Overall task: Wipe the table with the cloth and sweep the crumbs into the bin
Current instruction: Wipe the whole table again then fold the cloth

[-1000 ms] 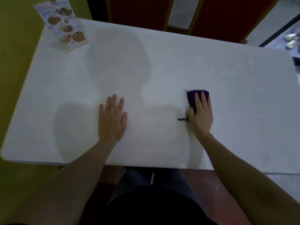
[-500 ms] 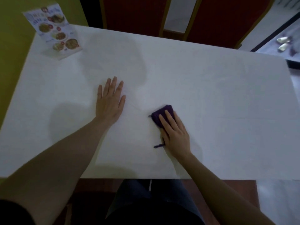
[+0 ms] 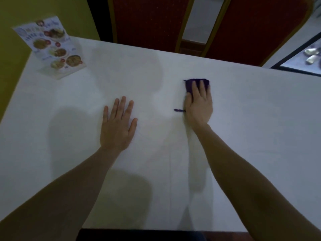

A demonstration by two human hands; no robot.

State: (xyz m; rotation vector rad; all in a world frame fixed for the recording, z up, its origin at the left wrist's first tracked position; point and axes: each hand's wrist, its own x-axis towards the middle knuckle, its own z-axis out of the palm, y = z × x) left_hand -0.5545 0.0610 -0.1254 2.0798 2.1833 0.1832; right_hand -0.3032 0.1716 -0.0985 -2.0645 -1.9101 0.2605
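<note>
A white table fills the view. My right hand lies flat on a small dark purple cloth, pressing it onto the table right of centre; a loose thread of the cloth sticks out to the left by my thumb. My left hand rests palm down on the table left of centre, fingers apart, holding nothing. I can make out no crumbs on the dim surface, and no bin is in view.
A standing menu card with food pictures is at the table's far left corner. Two red chairs with wooden frames stand behind the far edge. A yellow-green wall runs along the left side.
My right hand slid the cloth from the table's middle near me out to the right and away. My left hand stayed flat on the table.
</note>
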